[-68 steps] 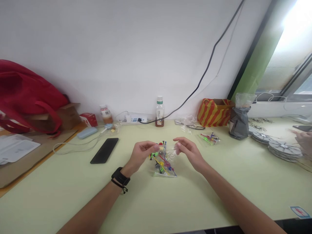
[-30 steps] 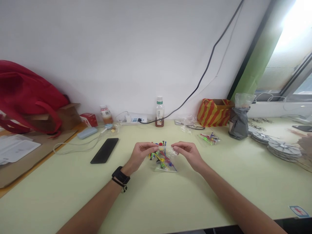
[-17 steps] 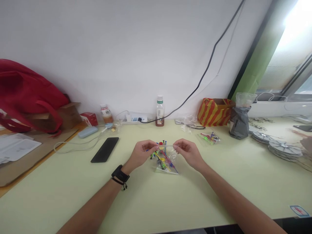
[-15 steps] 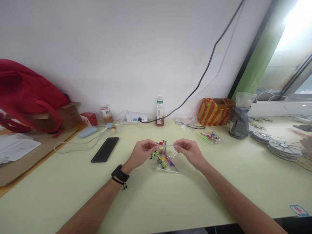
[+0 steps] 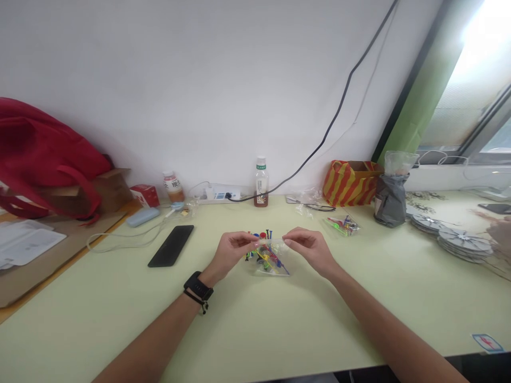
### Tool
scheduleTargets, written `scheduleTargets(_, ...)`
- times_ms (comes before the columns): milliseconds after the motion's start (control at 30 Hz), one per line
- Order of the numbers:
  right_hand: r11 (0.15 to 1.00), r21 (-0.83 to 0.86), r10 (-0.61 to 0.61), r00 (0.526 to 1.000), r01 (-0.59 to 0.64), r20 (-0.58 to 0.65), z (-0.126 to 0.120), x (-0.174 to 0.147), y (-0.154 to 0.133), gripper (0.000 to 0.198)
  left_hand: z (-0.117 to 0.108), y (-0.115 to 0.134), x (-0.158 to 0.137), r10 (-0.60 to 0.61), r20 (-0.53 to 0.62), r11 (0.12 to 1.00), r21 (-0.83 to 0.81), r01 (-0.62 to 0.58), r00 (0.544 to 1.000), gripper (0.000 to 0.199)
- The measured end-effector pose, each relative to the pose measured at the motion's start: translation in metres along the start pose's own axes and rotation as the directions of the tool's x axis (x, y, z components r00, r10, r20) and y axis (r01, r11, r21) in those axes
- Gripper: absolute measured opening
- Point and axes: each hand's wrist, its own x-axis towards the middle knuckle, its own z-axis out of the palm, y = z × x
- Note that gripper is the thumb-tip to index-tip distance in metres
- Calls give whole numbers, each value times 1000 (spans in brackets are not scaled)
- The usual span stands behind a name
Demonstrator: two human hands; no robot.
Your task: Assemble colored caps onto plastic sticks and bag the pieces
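Between my hands is a clear plastic bag (image 5: 275, 261) with small colourful plastic pieces inside, in yellow, red, blue and green. My left hand (image 5: 232, 254) pinches the bag's upper left corner between thumb and fingers. At the upper right corner, my right hand (image 5: 309, 250) has the same kind of pinch. Loose small plastic pieces (image 5: 268, 234) in red, blue and black show just behind the bag, partly hidden by it and by my left fingers.
A black phone (image 5: 171, 246) lies left of my hands. A second bag of colourful pieces (image 5: 342, 225) is at the right. Behind stand a drink bottle (image 5: 261, 183), a striped paper bag (image 5: 351, 183) and a grey bag (image 5: 391, 199). Stacked grey discs (image 5: 465, 244) sit far right.
The bag's lower edge has risen slightly and the bag lies flatter between my hands. Both hands keep their pinch at its upper corners.
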Motion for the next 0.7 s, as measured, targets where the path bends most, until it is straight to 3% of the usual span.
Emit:
scheduleTargets(100,996,-85,-22,1000,23,14,1,1,3,31,2,0,0,22,45,999,35,-23,999,34)
scheduleTargets(300,980,-193,-37,999,39,17,6,0,7,30,2,-7,2,112,56,960,253,-123,992,31)
scheduleTargets(433,988,-154,6,1000,-9,-21,5,-1,5,30,1,-10,3,93,58,973,205,-103,994,31)
scheduleTargets(700,992,3,124,990,-125,60,6,0,5,31,8,1,-2,92,88,990,96,-101,992,21)
